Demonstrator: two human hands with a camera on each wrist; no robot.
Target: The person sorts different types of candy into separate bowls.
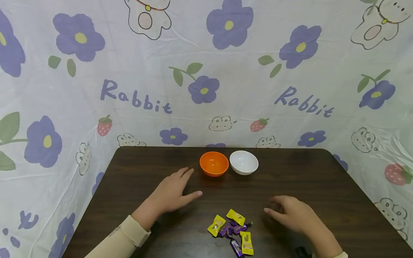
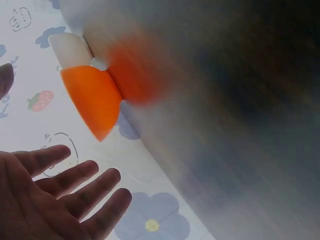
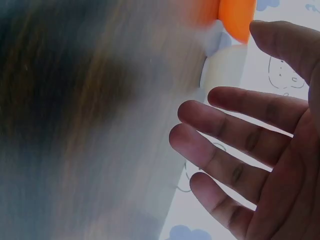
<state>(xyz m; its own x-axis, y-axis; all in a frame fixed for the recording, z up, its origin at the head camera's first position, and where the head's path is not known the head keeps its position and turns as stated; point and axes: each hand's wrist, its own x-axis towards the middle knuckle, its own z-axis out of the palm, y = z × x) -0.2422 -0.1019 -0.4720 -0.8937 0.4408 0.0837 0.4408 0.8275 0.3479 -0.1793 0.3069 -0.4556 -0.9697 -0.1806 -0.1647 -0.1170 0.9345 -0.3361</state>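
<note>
Fingers spread and nothing in it, my left hand [image 1: 172, 190] is over the table, just left of the orange bowl [image 1: 214, 164]. My right hand [image 1: 292, 213] hovers right of the candies with its fingers loosely bent and holding nothing. Touching or nearly touching the orange bowl on its right is a white bowl [image 1: 243, 162]. Between the hands, nearer the front, lies a small pile of wrapped candies: several purple-wrapped candies [image 1: 236, 247] and yellow-wrapped candies [image 1: 247, 243]. In the left wrist view the orange bowl [image 2: 92, 100] stands beyond the left fingertips.
A dark wooden table [image 1: 142, 172] carries everything, both bowls near its back edge. Behind it hangs a white cloth [image 1: 238, 79] printed with purple flowers, rabbits and strawberries, which also runs along both sides.
</note>
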